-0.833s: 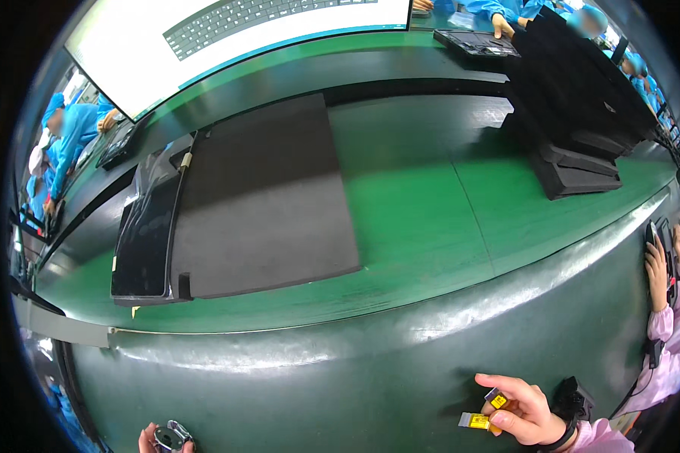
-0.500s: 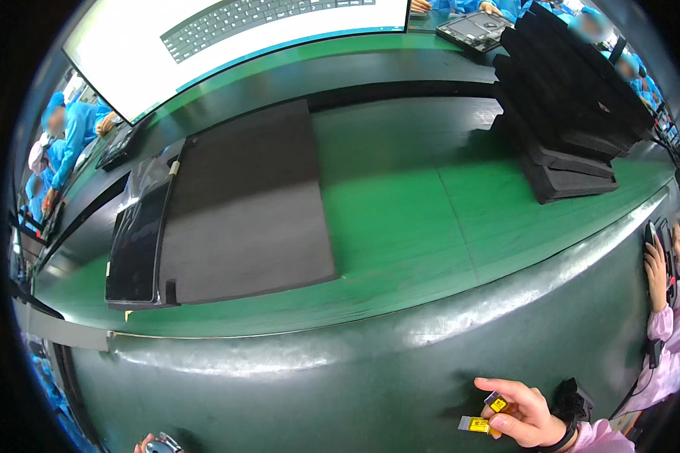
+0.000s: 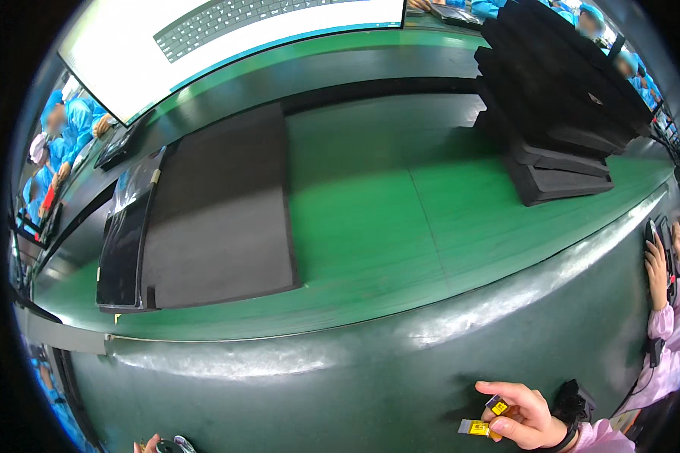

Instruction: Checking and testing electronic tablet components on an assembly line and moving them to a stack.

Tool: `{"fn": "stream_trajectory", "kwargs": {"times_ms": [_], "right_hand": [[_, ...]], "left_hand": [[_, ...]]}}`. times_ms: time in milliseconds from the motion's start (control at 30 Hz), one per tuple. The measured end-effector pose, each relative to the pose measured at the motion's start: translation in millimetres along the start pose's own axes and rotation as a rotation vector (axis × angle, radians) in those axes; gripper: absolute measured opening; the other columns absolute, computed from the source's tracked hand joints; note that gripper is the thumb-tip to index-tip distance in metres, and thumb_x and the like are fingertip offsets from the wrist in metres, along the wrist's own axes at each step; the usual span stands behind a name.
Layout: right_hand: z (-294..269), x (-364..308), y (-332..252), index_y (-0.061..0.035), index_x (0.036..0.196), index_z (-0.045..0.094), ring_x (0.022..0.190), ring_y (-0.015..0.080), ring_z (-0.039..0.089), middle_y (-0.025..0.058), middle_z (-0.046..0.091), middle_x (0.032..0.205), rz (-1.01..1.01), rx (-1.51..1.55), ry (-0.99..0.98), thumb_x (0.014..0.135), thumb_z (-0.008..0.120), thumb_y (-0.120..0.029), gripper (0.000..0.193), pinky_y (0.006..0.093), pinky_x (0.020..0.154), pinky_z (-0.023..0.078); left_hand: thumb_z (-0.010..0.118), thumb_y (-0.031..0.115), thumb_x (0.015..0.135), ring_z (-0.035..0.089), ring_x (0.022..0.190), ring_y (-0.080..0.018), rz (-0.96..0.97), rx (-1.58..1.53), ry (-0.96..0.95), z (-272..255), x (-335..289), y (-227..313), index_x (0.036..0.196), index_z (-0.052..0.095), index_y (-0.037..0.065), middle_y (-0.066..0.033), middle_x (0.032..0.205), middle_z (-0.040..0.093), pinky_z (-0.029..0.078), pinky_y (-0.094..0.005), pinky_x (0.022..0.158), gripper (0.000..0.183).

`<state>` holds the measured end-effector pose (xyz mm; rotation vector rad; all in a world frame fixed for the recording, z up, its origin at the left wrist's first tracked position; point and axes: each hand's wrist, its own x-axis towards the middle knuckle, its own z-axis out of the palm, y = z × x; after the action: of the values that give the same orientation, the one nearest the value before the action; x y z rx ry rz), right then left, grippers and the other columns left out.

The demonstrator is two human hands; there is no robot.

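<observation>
At the lower right, my right hand (image 3: 527,421) is closed around two small yellow-labelled strips. One strip (image 3: 474,427) sticks out past the thumb with a grey end; the other strip (image 3: 498,406), dark at its end, sits between the fingers. Only the fingertips of my left hand (image 3: 150,444) show at the bottom edge, beside a round dark thing with a silvery rim (image 3: 181,444); whether they grip it is hidden. On the green surface ahead lies a large dark foam sheet (image 3: 217,219). Along its left side rests a black glossy panel (image 3: 121,253) partly under clear film.
A tall stack of black foam trays (image 3: 559,113) leans at the right on the green surface (image 3: 355,204). Behind stands a monitor (image 3: 279,45) with a keyboard picture. A co-worker's hand (image 3: 656,275) in a pink sleeve is at the right edge; people in blue (image 3: 75,124) work farther off.
The foam sheet, black panel and tray stack have shifted left together with the green surface. More of my left fingers show, and the round thing has moved right. My right hand keeps its hold.
</observation>
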<state>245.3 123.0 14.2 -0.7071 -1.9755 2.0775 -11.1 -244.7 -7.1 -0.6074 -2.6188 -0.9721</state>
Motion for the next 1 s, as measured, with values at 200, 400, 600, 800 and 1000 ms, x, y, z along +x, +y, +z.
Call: {"fn": "stream_trajectory", "kwargs": {"times_ms": [200, 400, 600, 800, 1000], "right_hand": [[-3.6, -4.8, 6.5, 0.0007, 0.139, 0.026, 0.062, 0.0077, 0.046, 0.0047, 0.05, 0.082, -0.011, 0.056, 0.018, 0.09, 0.05, -0.004, 0.055, 0.0199, 0.059, 0.038], [-16.5, -7.7, 8.0, 0.0006, 0.14, 0.023, 0.062, 0.008, 0.046, 0.005, 0.05, 0.081, 0.006, 0.044, 0.001, 0.091, 0.049, -0.004, 0.055, 0.0197, 0.059, 0.038], [-28.2, -10.5, 9.2, 0.0005, 0.139, 0.024, 0.063, 0.0078, 0.046, 0.0047, 0.05, 0.083, -0.01, 0.033, -0.01, 0.091, 0.049, -0.004, 0.054, 0.0197, 0.059, 0.038], [-37.7, -14.7, 9.8, 0.0002, 0.138, 0.025, 0.063, 0.0078, 0.046, 0.0051, 0.05, 0.084, -0.007, 0.061, 0.005, 0.091, 0.049, -0.004, 0.052, 0.0196, 0.059, 0.038], [-46.3, -18.4, 13.0, 0.0002, 0.137, 0.026, 0.062, 0.0076, 0.046, 0.005, 0.05, 0.083, 0.03, 0.091, 0.012, 0.091, 0.049, -0.005, 0.052, 0.0193, 0.058, 0.038]], "left_hand": [[0.078, 0.026, 0.072, 0.056, 0.1, -0.0292, 0.055, 0.021, 0.058, 1.0, -9.3, -10.5, 0.135, 0.027, 0.003, -0.0221, 0.116, 0.054, 0.048, -0.0368, 0.086, 0.084], [0.075, 0.036, 0.075, 0.056, 0.099, -0.0281, 0.019, -0.043, -0.007, 8.6, -14.1, -2.6, 0.132, 0.033, 0.003, -0.022, 0.117, 0.054, 0.049, -0.035, 0.083, 0.078], [0.08, 0.0, 0.066, 0.053, 0.103, -0.0294, 0.106, 0.214, 0.129, 16.7, -12.7, 10.2, 0.131, 0.031, 0.001, -0.02, 0.12, 0.048, 0.046, -0.0399, 0.09, 0.082], [0.083, 0.008, 0.064, 0.052, 0.097, -0.0292, 0.147, 0.331, 0.232, 25.1, -14.3, 35.7, 0.122, 0.044, 0.0, -0.0161, 0.108, 0.05, 0.044, -0.0399, 0.088, 0.07], [0.082, 0.022, 0.067, 0.051, 0.094, -0.0304, 0.159, 0.335, 0.156, 26.9, -16.7, 52.5, 0.107, 0.056, -0.001, -0.0149, 0.103, 0.051, 0.042, -0.0415, 0.084, 0.053]]}}
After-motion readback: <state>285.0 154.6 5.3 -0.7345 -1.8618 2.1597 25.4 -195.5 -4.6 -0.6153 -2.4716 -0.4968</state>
